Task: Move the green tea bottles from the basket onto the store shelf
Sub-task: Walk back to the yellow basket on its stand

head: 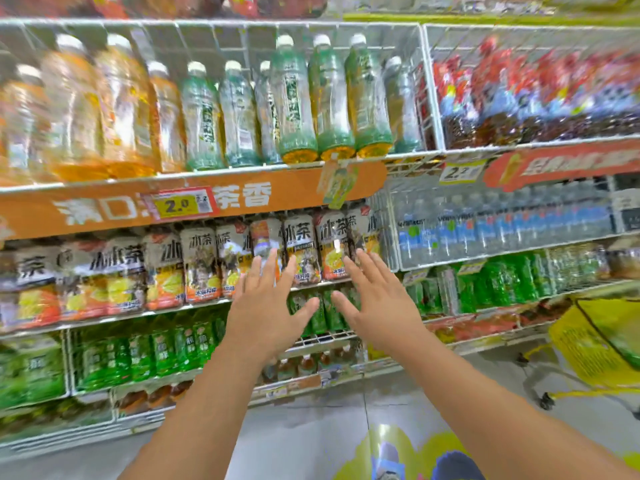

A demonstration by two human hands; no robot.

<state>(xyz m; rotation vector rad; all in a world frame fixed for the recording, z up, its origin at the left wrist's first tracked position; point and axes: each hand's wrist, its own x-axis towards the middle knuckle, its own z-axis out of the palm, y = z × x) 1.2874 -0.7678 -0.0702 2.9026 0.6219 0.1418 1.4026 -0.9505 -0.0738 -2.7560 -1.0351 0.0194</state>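
Both my hands are stretched out flat in front of the store shelves, holding nothing. My left hand and my right hand hover side by side, fingers straight, before the iced-tea row. Between and below them, green tea bottles stand on a wire shelf. More green-labelled bottles fill the shelf to the lower left. The yellow basket stands on wheels at the right edge; its contents are blurred. The picture is smeared by motion.
The top wire shelf holds tall tea bottles and red packs. Iced-tea bottles fill the middle row, water bottles lie to the right. Grey floor lies below.
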